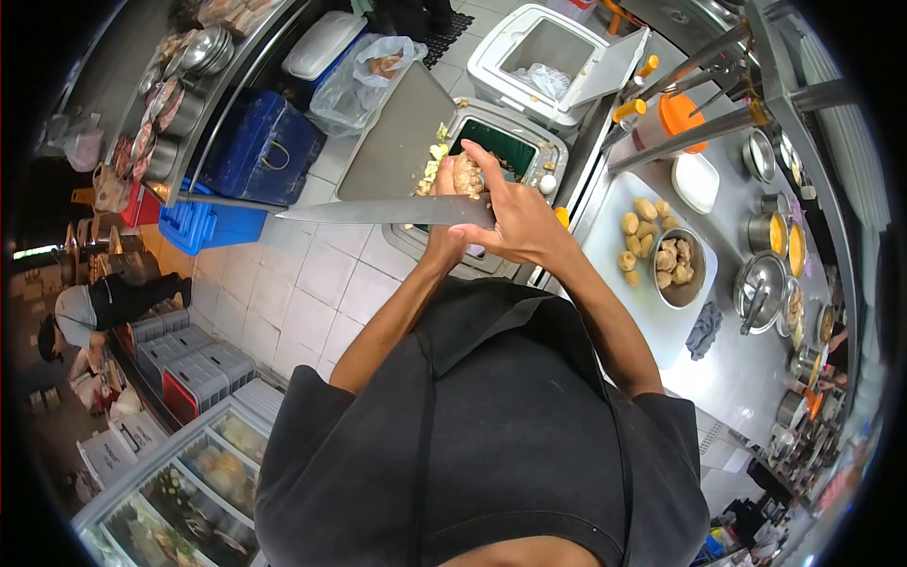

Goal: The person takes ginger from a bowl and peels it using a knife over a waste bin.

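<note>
A knobbly piece of ginger is held up between the hands, on the far side of a large knife as seen from the body. The knife is gripped by the handle in the right hand, which is closed round it with the index finger reaching forward along the far end of the ginger. The long blade is laid almost straight across the body, its tip pointed well out to the left, while the ginger's longer axis appears to be turned away from the body, roughly crosswise to the blade. The ginger is supported from the left by the left hand, which is partly hidden beneath the blade, so how tightly its fingers are closed cannot be told. Neither hand can clearly be called the nearer, as the ginger is flanked by both. Which way the cutting edge is turned cannot be made out. Below lies an open bin; to the right, a metal bowl is set on a white board.
</note>
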A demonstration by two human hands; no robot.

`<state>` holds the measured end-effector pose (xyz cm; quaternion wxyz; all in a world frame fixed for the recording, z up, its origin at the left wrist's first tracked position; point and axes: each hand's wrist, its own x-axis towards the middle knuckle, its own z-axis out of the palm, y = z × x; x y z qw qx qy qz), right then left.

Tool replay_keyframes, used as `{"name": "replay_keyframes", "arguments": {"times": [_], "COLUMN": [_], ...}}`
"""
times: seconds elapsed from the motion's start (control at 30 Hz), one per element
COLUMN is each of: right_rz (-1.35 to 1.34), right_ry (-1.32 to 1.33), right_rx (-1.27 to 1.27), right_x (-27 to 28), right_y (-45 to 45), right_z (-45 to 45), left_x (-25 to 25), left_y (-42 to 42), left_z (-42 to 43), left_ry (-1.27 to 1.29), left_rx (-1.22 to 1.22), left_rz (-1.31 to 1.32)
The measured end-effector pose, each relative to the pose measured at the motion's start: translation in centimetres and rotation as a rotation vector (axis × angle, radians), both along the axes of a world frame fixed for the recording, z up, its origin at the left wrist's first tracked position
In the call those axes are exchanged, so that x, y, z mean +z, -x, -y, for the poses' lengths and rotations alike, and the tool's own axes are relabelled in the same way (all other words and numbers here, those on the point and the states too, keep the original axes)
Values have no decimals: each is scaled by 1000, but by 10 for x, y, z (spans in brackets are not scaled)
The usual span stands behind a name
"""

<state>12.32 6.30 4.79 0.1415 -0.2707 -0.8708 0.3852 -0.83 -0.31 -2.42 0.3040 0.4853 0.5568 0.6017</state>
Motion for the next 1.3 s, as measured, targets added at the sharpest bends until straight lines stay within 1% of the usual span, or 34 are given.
{"name": "replay_keyframes", "arguments": {"times": [0.07, 0.17, 0.2, 0.27, 0.4, 0.47, 0.5, 0.57, 0.67, 0.77, 0.87, 1.0, 1.1, 1.17, 1.2, 1.27, 1.3], "right_rz": [-40, -24, -24, -74, -91, -106, -105, -104, -88, -164, -139, -142, -222, -240, -240, -249, -249], "right_ry": [-25, 1, 2, -41, -66, -104, -104, -110, -107, -131, -131, -128, -177, -168, -170, -177, -178], "right_rx": [-8, -25, -24, -61, -83, -90, -89, -83, -105, -137, -153, -154, -160, -165, -165, -178, -177], "right_x": [-5, -2, -5, -17, -21, -22, -20, -16, -18, -28, -24, -21, -28, -29, -29, -29, -28], "right_y": [3, 5, 6, 8, 9, 7, 6, 4, 4, 7, 6, 4, 5, 6, 6, 8, 8], "right_z": [-2, -2, -3, -7, -8, -10, -11, -14, -14, -17, -16, -17, -19, -17, -17, -16, -16], "left_x": [7, 31, 27, 16, 20, 24, 22, 15, 4, 14, 14, 11, 10, 13, 16, 23, 22], "left_y": [0, -3, -4, -10, -15, -19, -19, -17, -12, -16, -18, -20, -19, -20, -20, -20, -20], "left_z": [-4, -1, -2, -7, -8, -10, -10, -11, -14, -11, -13, -15, -15, -14, -13, -12, -12], "left_ry": [122, 119, 120, 86, 98, 132, 132, 82, 74, 88, 91, 122, 126, 169, 168, 191, 190], "left_rx": [46, 32, 32, 64, 71, 97, 98, 76, 33, 37, 62, 68, 61, 71, 71, 52, 53], "left_rz": [166, 176, 176, 460, 545, 723, 723, 441, 377, 437, 509, 507, 435, 552, 552, 656, 657]}}
